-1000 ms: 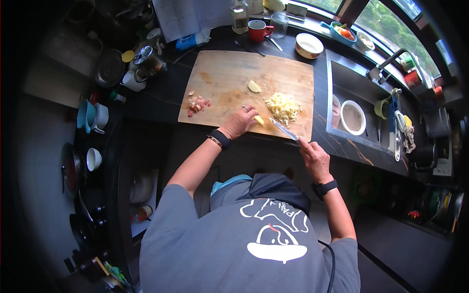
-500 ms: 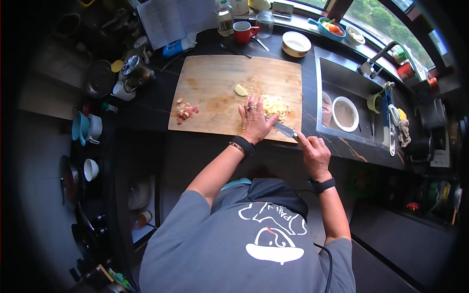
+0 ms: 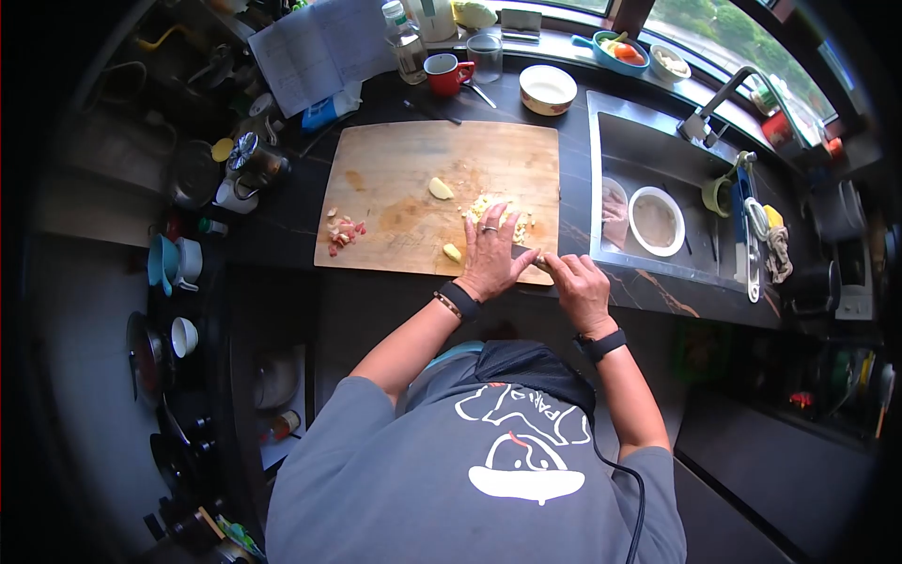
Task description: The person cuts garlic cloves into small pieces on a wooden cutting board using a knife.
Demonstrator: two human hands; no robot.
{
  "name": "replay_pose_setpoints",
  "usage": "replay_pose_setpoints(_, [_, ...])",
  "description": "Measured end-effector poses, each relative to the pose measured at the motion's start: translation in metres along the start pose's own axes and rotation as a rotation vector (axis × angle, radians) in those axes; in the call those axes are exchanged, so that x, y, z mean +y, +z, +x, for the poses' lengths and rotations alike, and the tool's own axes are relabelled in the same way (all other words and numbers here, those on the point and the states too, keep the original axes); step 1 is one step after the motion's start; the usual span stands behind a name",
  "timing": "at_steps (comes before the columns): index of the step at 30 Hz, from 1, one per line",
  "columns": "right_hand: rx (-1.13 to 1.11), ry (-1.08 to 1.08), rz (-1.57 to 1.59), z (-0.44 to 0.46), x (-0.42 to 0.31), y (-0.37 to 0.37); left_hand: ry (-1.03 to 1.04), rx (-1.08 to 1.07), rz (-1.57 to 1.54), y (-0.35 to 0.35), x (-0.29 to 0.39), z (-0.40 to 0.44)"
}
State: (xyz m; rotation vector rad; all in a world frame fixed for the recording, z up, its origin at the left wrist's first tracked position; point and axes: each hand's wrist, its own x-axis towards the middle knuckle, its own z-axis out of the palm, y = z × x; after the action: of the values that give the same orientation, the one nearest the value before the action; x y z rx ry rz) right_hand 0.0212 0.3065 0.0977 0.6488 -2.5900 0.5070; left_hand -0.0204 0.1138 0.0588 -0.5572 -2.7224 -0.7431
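My left hand (image 3: 489, 256) lies palm down with outstretched fingers over a pile of finely chopped pale-yellow bits (image 3: 481, 201) on the wooden cutting board (image 3: 395, 150). The handle of a knife (image 3: 542, 264) is gripped in my right hand (image 3: 580, 289). Most of its blade is hidden beside and beneath my left hand. A pale-yellow piece (image 3: 452, 253) sits just left of my left hand, and a larger pale-yellow slice (image 3: 440, 188) is farther back. Small pink-and-white pieces (image 3: 345, 232) form a heap at the board's left side.
Right of the board is a sink (image 3: 639, 146) holding a white round bowl (image 3: 657, 222). Behind the board stand a red mug (image 3: 444, 75), a glass (image 3: 485, 58), a bottle (image 3: 406, 42) and a white bowl (image 3: 548, 89). Papers (image 3: 315, 56) lie at back left.
The view has shifted. My right hand and the knife have come closer to my left hand, and less blade shows. A pale-yellow piece now shows left of my left hand.
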Motion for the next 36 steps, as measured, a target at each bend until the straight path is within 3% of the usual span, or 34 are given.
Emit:
replay_pose_setpoints(4, [-0.033, -0.072, 0.022, 0.000, 0.006, -0.004, -0.159, 0.030, 0.075, 0.010, -0.023, 0.016])
replay_pose_setpoints(7, [-0.037, -0.074, 0.070, -0.001, 0.010, -0.003, -0.196, 0.327, 0.148, -0.008, -0.032, 0.027])
replay_pose_setpoints(8, [-0.038, -0.081, 0.080, -0.003, 0.013, -0.001, -0.204, 0.328, 0.157, -0.016, -0.036, 0.023])
replay_pose_setpoints(10, [-0.074, 0.084, 0.167, -0.005, 0.012, -0.002, -0.323, 0.128, -0.186, -0.036, -0.052, 0.011])
replay_pose_setpoints(11, [-0.129, 0.180, 0.279, -0.008, 0.013, 0.000, -0.188, 0.189, -0.121, -0.042, -0.059, 0.001])
replay_pose_setpoints(12, [-0.132, 0.171, 0.292, -0.011, 0.013, 0.003, -0.197, 0.191, -0.108, -0.048, -0.070, -0.013])
replay_pose_setpoints(14, [-0.250, 0.323, 0.698, -0.017, 0.009, 0.014, -0.009, -0.046, -0.173, -0.065, -0.093, -0.045])
replay_pose_setpoints(18, [-0.347, 0.258, 0.678, -0.015, 0.004, 0.027, 0.191, -0.136, -0.095, -0.072, -0.100, -0.047])
replay_pose_setpoints(22, [-0.398, 0.286, 0.702, -0.014, 0.001, 0.032, 0.213, -0.171, -0.070, -0.063, -0.111, -0.039])
replay_pose_setpoints(28, [-0.438, 0.334, 0.711, -0.015, -0.007, 0.033, 0.081, -0.176, -0.034, -0.053, -0.092, -0.048])
replay_pose_setpoints(30, [-0.404, 0.432, 0.731, -0.012, -0.010, 0.028, -0.077, 0.005, 0.061, -0.043, -0.079, -0.052])
replay_pose_setpoints(36, [-0.135, 0.439, 0.775, -0.017, -0.009, 0.026, -0.020, 0.060, 0.009, -0.046, -0.082, -0.027])
